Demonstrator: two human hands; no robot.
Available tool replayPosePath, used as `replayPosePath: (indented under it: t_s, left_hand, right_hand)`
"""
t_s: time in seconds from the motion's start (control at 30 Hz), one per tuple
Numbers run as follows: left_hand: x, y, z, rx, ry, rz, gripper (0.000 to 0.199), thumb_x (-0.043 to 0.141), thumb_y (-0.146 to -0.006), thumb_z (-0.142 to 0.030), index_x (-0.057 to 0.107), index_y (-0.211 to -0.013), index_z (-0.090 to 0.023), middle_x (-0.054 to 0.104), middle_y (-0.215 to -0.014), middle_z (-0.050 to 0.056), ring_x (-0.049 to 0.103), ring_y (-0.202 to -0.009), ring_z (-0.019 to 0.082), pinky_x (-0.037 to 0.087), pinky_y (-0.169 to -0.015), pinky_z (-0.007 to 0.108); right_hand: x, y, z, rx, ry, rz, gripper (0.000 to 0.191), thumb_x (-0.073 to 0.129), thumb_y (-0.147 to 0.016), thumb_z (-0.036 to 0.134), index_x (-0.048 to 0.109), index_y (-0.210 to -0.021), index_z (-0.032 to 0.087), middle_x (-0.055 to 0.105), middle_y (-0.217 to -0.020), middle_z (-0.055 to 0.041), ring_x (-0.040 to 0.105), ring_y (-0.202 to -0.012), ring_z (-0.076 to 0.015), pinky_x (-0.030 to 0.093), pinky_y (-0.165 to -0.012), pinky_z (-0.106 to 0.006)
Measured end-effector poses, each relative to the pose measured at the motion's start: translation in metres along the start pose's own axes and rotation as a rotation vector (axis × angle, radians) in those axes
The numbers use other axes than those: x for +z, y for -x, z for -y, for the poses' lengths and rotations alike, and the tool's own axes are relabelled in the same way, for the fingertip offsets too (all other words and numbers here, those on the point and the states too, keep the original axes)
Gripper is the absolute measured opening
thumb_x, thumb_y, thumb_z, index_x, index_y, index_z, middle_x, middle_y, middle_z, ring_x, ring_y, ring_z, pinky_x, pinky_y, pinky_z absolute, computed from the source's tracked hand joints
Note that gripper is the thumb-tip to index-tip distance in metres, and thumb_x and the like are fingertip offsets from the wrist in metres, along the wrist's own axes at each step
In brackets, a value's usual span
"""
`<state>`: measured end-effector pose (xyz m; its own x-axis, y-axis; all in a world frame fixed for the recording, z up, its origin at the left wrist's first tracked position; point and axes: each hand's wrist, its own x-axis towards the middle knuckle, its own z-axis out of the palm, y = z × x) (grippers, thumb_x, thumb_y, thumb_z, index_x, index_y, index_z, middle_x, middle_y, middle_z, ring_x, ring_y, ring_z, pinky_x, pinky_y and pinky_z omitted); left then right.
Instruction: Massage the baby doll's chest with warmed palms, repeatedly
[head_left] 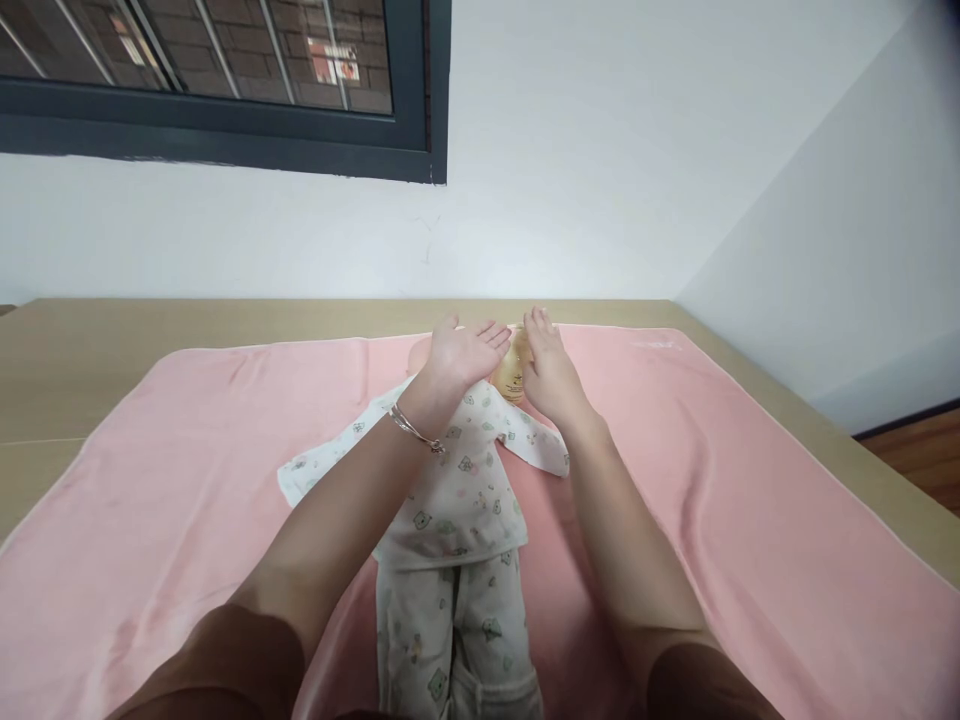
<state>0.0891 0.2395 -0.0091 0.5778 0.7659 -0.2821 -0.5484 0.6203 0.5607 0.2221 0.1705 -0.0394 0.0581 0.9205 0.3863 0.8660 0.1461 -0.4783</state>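
Note:
A white long-sleeved top [466, 490] with small printed figures is spread on a pink cloth [630, 560], above matching trousers [491, 635]. Over the top's neck area, my left hand [466, 352] is palm up with its fingers stretched out, holding nothing. My right hand [551, 368] is flat and upright just right of a yellowish bottle-like item [508, 376], its fingers extended. That item stands between both hands, partly covered by them. Behind my left wrist a pale rounded shape [418, 354] shows, mostly hidden; I cannot make out what it is.
The cloth lies on a light wooden surface [90, 375] that meets a white wall [570, 180]. A dark-framed window [225, 130] with bars is at the upper left. At the right edge, brown wood [919, 460] shows.

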Motion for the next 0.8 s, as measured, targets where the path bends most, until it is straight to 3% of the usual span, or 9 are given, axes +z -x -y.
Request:
replayPosePath:
  t_s: [0.1,0.33,0.53,0.8]
  left_hand:
    - [0.003,0.000,0.002,-0.017,0.050,-0.001,0.075,0.015,-0.098,-0.050,0.020,-0.156,-0.001,0.036,-0.158,0.023,0.043,-0.146,0.022,0.050,-0.109,0.033]
    - [0.003,0.001,0.003,-0.020,0.128,0.000,0.070,0.019,-0.100,-0.046,0.020,-0.157,-0.006,0.037,-0.158,0.022,0.045,-0.144,0.024,0.053,-0.108,0.039]
    - [0.001,0.005,0.003,-0.048,0.239,0.008,0.070,0.024,-0.101,-0.044,0.023,-0.155,0.000,0.037,-0.158,0.024,0.039,-0.148,0.024,0.051,-0.109,0.031]
    - [-0.005,0.034,-0.008,-0.060,0.252,-0.031,0.067,0.026,-0.101,-0.043,0.024,-0.156,-0.005,0.034,-0.161,0.020,0.033,-0.150,0.023,0.041,-0.116,0.035]
  right_hand:
    - [0.005,-0.001,-0.001,-0.029,0.009,0.033,0.072,0.033,-0.084,0.010,0.025,-0.155,-0.001,0.022,-0.164,-0.0221,0.012,-0.157,-0.0248,0.013,-0.128,-0.055]
    - [0.010,0.000,0.004,-0.046,0.135,0.041,0.068,0.033,-0.086,0.011,0.030,-0.151,-0.007,0.029,-0.161,-0.0247,0.021,-0.154,-0.0305,0.017,-0.128,-0.053]
    - [0.007,0.002,0.007,-0.024,0.198,0.055,0.069,0.035,-0.082,0.006,0.035,-0.151,0.003,0.033,-0.161,-0.0189,0.026,-0.152,-0.0319,0.023,-0.123,-0.063]
    - [0.013,0.002,0.007,-0.001,0.240,0.027,0.067,0.036,-0.084,0.006,0.036,-0.151,0.005,0.031,-0.162,-0.0183,0.024,-0.153,-0.0323,0.033,-0.121,-0.056]
